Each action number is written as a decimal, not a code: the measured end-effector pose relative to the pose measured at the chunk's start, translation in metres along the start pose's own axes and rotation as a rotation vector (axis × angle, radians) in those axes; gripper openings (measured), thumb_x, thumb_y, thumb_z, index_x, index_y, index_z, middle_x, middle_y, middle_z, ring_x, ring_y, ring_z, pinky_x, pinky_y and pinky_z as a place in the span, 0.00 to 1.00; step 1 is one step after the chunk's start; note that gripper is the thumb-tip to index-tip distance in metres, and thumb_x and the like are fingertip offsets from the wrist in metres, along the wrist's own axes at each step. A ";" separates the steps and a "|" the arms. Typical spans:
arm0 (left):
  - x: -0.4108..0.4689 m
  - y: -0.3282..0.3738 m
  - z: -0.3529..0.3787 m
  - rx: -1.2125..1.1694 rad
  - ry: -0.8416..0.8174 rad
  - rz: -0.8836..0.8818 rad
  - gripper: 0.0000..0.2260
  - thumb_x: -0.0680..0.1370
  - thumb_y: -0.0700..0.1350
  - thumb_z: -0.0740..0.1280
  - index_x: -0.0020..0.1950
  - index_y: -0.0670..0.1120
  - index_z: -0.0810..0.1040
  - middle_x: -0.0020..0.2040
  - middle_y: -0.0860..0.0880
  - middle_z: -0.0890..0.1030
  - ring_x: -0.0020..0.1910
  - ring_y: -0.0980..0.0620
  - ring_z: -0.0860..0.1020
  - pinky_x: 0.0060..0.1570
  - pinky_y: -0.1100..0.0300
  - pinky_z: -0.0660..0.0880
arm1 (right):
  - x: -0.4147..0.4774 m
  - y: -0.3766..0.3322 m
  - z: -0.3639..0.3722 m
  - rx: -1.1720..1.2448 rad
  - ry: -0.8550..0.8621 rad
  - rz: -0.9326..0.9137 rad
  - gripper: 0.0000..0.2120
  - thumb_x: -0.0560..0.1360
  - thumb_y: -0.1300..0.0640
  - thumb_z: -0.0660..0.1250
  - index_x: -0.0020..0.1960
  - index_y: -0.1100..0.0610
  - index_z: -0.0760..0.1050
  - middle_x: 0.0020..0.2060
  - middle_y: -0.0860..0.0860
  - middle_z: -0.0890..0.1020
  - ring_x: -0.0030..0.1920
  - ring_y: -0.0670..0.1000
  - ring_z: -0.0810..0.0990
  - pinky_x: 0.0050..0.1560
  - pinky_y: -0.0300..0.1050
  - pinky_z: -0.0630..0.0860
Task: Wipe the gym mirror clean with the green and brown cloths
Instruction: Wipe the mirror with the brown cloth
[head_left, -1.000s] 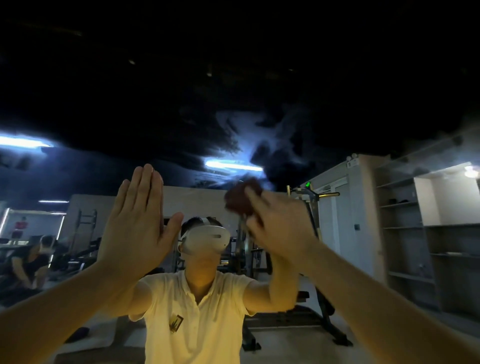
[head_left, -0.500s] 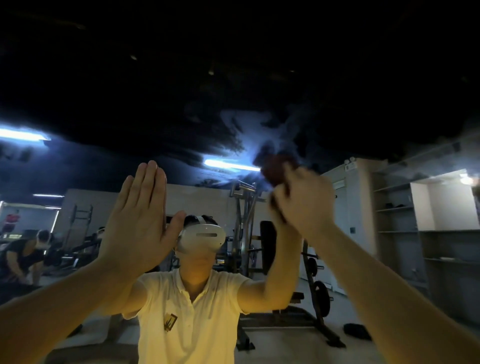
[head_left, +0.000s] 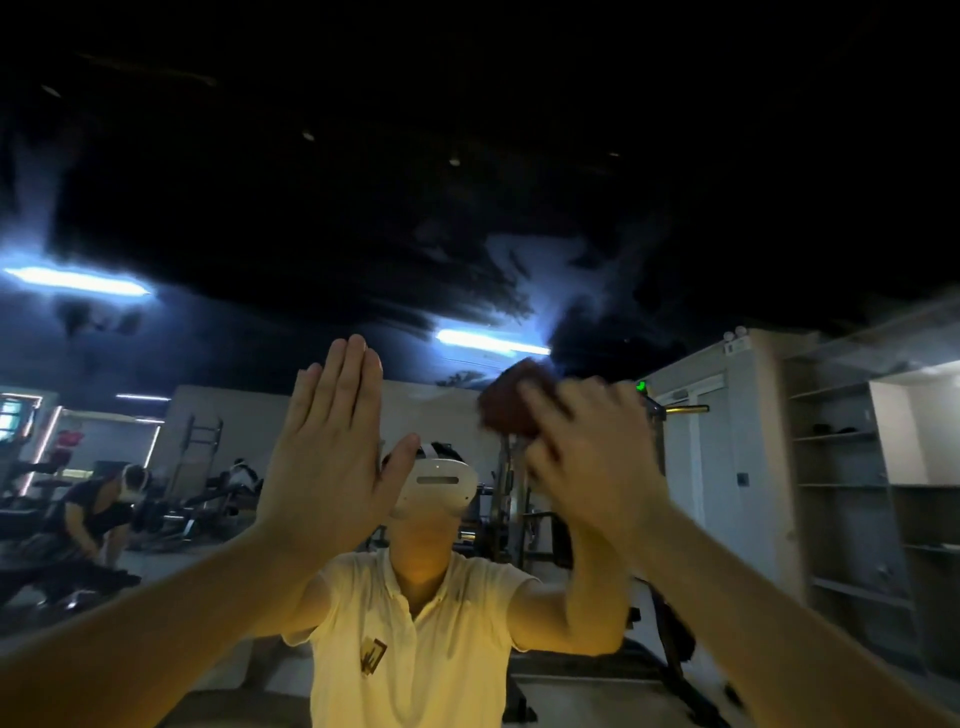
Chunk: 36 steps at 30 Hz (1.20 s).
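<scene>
The right hand (head_left: 587, 462) grips the bunched brown cloth (head_left: 511, 402); the left hand (head_left: 332, 457), fingers (head_left: 348, 384) straight, flat against the large wall mirror (head_left: 519, 182), may smudge it.

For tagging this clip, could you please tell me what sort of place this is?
Probably a gym, reflected in a mirror: a weight rack, benches and another person exercising.

I see a reddish-brown cloth (head_left: 511, 397), a white headset (head_left: 439, 483), a pale yellow shirt (head_left: 415, 649) with a dark badge (head_left: 373, 657), grey shelves (head_left: 841, 493) and a black ceiling (head_left: 467, 130).
</scene>
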<state>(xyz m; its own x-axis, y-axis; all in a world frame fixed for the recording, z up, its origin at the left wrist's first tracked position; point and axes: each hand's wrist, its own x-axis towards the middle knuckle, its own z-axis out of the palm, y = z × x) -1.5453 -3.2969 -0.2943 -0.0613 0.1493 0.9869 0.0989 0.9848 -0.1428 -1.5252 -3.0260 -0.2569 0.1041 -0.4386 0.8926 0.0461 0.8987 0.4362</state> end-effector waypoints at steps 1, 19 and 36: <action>0.000 -0.001 0.001 0.008 0.000 -0.001 0.38 0.85 0.64 0.45 0.84 0.37 0.44 0.84 0.38 0.45 0.84 0.43 0.44 0.81 0.41 0.52 | 0.005 0.021 0.000 -0.049 0.004 0.113 0.25 0.79 0.46 0.57 0.69 0.57 0.76 0.51 0.59 0.78 0.51 0.60 0.76 0.57 0.56 0.72; -0.003 -0.037 -0.008 0.036 -0.086 0.238 0.45 0.82 0.72 0.45 0.84 0.38 0.44 0.84 0.39 0.43 0.84 0.44 0.42 0.81 0.45 0.49 | -0.007 -0.022 -0.003 0.009 -0.077 -0.169 0.36 0.65 0.50 0.82 0.70 0.55 0.75 0.58 0.59 0.77 0.59 0.61 0.73 0.59 0.62 0.76; -0.032 -0.065 -0.011 -0.076 0.027 -0.148 0.32 0.86 0.55 0.45 0.84 0.37 0.48 0.85 0.39 0.47 0.84 0.45 0.44 0.82 0.45 0.47 | 0.015 -0.108 -0.012 0.228 -0.103 -0.087 0.33 0.71 0.53 0.76 0.73 0.56 0.69 0.59 0.59 0.75 0.58 0.59 0.77 0.60 0.58 0.78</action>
<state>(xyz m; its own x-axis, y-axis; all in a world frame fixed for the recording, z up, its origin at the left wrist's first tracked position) -1.5387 -3.3664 -0.3154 -0.0541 -0.0002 0.9985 0.1657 0.9861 0.0092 -1.5170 -3.1290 -0.2922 0.0070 -0.5226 0.8525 -0.1756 0.8387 0.5156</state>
